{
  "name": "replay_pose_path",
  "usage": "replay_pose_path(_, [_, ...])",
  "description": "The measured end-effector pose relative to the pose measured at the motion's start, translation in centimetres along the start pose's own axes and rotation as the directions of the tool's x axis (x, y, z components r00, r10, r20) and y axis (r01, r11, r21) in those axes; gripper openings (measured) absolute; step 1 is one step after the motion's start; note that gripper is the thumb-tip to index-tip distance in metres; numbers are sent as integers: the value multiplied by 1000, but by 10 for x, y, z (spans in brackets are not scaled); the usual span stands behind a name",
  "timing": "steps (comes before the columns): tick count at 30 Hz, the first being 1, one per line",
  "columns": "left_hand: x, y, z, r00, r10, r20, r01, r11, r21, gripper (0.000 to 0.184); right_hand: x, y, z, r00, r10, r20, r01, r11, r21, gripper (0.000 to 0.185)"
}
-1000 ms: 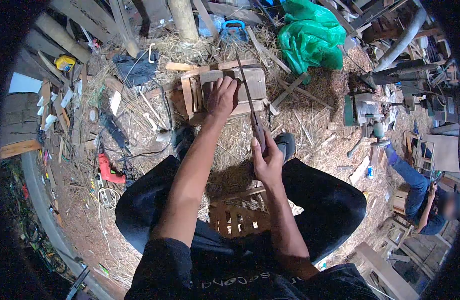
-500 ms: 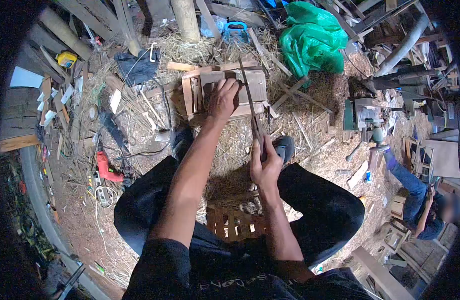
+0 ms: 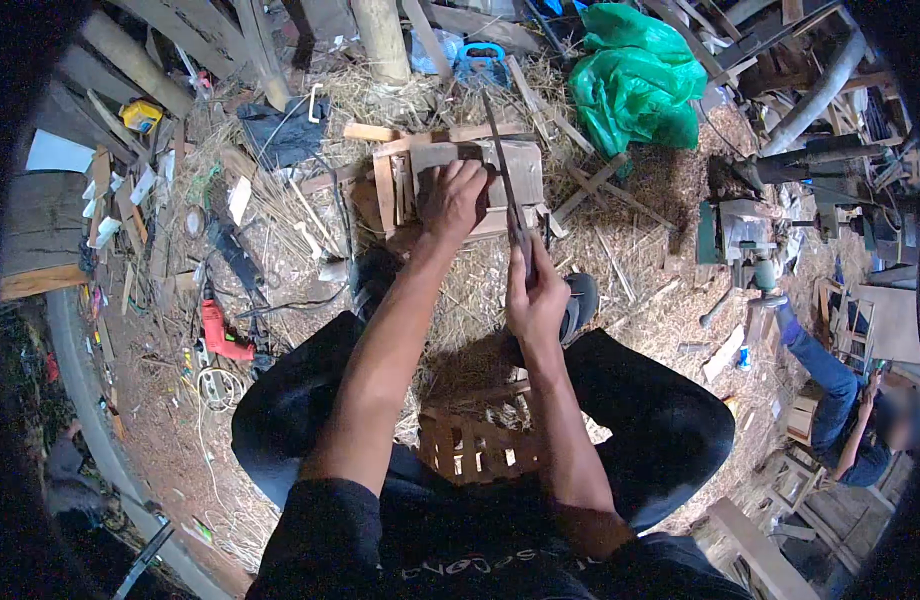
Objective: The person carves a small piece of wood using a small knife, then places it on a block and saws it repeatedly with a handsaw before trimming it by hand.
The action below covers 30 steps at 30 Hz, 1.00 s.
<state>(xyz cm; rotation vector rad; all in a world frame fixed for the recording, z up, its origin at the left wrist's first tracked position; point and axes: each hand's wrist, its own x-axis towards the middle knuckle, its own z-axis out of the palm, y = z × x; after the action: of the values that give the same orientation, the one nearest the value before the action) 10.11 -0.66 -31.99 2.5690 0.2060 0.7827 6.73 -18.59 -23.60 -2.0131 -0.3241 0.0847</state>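
My right hand (image 3: pixel 537 300) is closed around the handle of a handsaw (image 3: pixel 506 165), a long narrow dark blade pointing away from me. The blade lies across a flat wooden board (image 3: pixel 522 174) near its right part. My left hand (image 3: pixel 454 203) presses on the same board, left of the blade, with its fingers bent over the wood. Under and around the board is a low wooden frame (image 3: pixel 385 190) of short pieces. My left fingertips are partly hidden from view.
A red power drill (image 3: pixel 220 332) lies at left near my knee. A green plastic sheet (image 3: pixel 635 80) is bunched at the back right. A machine with a vise-like part (image 3: pixel 745 245) stands at right. Another person (image 3: pixel 865 425) sits at far right; one more figure (image 3: pixel 70 470) is dim at left.
My right hand and the saw have moved slightly forward, away from me. My left hand stays on the board. The view has shifted a little, and a dim figure has appeared at lower left.
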Motion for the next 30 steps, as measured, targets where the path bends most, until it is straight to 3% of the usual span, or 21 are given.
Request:
replay_pose_path(2, [5,2,-5,1000,0,17,-1,1000,28,18,-30,21,-10,992,124,31,-125,991,43,34])
replay_pose_path(6, [0,-2,1,1000,-5,12,5,1000,27,18,-4,11,2,999,-9,-46,10,1000,20,34])
replay_pose_path(8, [-1,-1,3,1000,-16,8,16,1000,16,18,12,-3,1,992,90,83,-87,995,-40,34])
replay_pose_path(12, [4,5,-2,999,-42,19,42,999,-14,18,-33,15,-8,995,-55,-82,56,998,10,34])
replay_pose_path(14, [2,4,-5,999,14,37,-14,1000,-6,19,-25,22,-5,998,64,14,-64,998,3,37])
replay_pose_path(17, [0,-1,3,998,-59,-17,58,996,-63,20,12,-6,-2,981,122,151,-105,988,-115,40])
replay_pose_path(20, [5,3,-3,998,-55,44,58,995,-81,21,-33,18,-8,994,-83,-73,81,996,-26,39])
replay_pose_path(21, [2,4,-2,999,-40,26,42,997,-69,21,-41,19,-6,997,-18,-72,23,997,69,38])
replay_pose_path(24, [4,2,2,1000,-17,-20,17,1000,0,22,-24,27,-6,987,154,40,-156,987,44,39])
replay_pose_path(28, [1,5,2,1000,-14,-28,16,998,60,22,-34,12,-17,997,75,14,-75,997,-9,36])
replay_pose_path(29, [0,5,1,999,-3,-36,5,999,54,22,-42,16,-18,999,-16,-42,17,999,28,34])
replay_pose_path(30, [-1,4,3,999,4,-51,-1,999,52,22,-40,11,-19,1000,7,-18,-7,1000,2,34])
